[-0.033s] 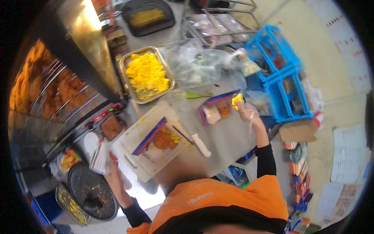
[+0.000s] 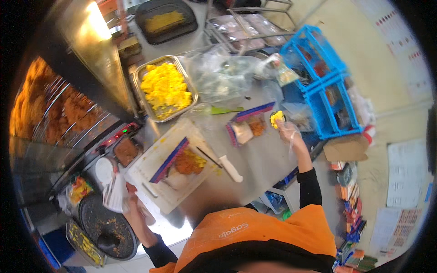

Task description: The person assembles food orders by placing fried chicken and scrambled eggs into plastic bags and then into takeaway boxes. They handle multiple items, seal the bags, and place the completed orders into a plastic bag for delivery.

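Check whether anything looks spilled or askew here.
Slightly: the knife lies across the cutting board's edge, handle beyond it, so it looks askew. Loose yellow bits near it look like dropped food. Nothing else clearly stands out.

On my remote feed, I look steeply down from the person's head through a wide fisheye, near above the metal worktop [image 2: 256, 160], orange shirt [image 2: 273, 224] lowermost.

Pale lettering [image 2: 234, 230] across the near orange top [image 2: 273, 227]; paper sheets [image 2: 405, 175] far right, print's too tiny to read tbh.
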The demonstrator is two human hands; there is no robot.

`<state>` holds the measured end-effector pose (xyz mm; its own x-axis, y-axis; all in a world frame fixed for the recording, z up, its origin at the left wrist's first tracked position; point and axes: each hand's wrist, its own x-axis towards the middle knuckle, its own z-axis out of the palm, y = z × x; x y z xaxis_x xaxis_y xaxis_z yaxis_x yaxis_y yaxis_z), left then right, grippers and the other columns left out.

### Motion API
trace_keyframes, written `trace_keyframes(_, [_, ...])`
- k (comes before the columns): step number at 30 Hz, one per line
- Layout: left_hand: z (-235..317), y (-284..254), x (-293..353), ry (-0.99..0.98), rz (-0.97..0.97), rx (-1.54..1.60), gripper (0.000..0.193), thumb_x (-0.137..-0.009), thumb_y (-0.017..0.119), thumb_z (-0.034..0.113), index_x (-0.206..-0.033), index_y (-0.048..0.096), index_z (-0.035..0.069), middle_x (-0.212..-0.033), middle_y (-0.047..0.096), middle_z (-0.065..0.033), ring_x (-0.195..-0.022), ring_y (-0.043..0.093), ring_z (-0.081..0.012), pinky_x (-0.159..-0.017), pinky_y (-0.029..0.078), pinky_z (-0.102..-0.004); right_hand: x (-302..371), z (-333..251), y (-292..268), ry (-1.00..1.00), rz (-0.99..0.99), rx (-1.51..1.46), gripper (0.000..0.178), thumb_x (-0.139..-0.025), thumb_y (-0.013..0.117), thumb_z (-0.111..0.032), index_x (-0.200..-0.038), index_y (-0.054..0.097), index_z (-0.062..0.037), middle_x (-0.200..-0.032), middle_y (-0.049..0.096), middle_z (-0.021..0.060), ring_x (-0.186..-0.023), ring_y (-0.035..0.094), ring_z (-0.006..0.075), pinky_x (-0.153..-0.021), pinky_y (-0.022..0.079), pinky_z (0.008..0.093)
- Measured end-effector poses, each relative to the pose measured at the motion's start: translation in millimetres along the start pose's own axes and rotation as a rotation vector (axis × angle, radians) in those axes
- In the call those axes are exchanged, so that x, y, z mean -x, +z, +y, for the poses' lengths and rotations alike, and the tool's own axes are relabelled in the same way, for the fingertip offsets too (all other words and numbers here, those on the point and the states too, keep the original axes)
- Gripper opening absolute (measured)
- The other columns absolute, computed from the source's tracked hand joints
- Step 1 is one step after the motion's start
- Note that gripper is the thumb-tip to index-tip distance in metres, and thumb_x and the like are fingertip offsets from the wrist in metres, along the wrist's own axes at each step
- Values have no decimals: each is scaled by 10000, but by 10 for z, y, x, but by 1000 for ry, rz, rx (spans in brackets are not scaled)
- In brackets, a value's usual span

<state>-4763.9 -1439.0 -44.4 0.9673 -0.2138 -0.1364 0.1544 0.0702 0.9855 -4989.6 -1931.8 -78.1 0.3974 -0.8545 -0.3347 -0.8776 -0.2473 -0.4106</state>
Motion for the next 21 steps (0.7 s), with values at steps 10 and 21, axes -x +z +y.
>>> trace_keyframes(10, [-1106,3123,313,502,-1116,-859,514,-648,672,135,-1111,497,-7,-1160,490,-215,-885,581,-380,-762,486,-437,-696,794,582,-95,-346,-614,471,-843,573,-365,-1230,501,-107,-859,598,120,-736,576,293,-622,459,375])
trace_keyframes(21, [-1439,3764,443,638,-870,-1114,508,-589,707,101,-1057,539,-4,-1226,462,-197,-844,600,-354,-725,507,-409,-618,335,300,-330,33,-404,713,-814,575,-148,-1412,188,-162,-1140,550,246,-1033,540,405,-876,418,417])
